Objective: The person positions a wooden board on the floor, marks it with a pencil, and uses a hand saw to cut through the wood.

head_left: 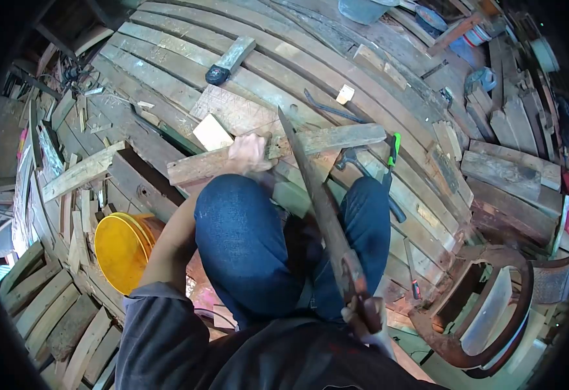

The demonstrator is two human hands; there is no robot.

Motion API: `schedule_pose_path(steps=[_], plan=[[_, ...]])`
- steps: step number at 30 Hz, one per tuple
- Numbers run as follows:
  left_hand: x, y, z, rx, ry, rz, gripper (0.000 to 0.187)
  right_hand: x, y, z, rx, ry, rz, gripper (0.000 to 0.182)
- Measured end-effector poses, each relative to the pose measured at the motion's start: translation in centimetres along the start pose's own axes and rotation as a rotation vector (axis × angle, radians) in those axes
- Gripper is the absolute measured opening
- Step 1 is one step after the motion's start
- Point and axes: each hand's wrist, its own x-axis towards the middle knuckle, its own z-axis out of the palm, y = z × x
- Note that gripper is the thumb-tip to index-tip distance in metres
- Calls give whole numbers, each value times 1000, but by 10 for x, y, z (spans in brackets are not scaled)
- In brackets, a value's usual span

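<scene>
My left hand [249, 153] presses down on a long weathered wooden plank [336, 138] that lies across the planked floor in front of my knees. My right hand [362, 318] grips the wooden handle of a rusty hand saw [314, 188]. The saw blade runs up from my lap and its tip rests on the plank just right of my left hand. I squat in blue jeans over the work. A hammer [349, 158] lies on the floor just behind the plank.
A yellow bucket [121, 250] stands at my left. A broken curved chair frame [486, 305] lies at the right. Scrap boards cover the floor all round, with a black-headed mallet [229, 60] and a green-handled tool [395, 144] beyond the plank.
</scene>
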Motion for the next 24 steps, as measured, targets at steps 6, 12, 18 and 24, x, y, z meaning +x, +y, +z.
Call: schedule_pose_path(steps=[6, 12, 18, 24], plan=[[6, -7, 22, 58, 112, 9, 74, 66, -28, 70, -361, -481, -664, 36], [1, -7, 23, 16, 107, 26, 68, -26, -27, 1, -447, -258, -560, 29], [10, -10, 21, 45, 66, 7, 78, 62, -34, 69, -362, -438, -648, 31], [7, -9, 21, 32, 235, 85, 74, -35, -38, 1, -197, -137, -130, 21]])
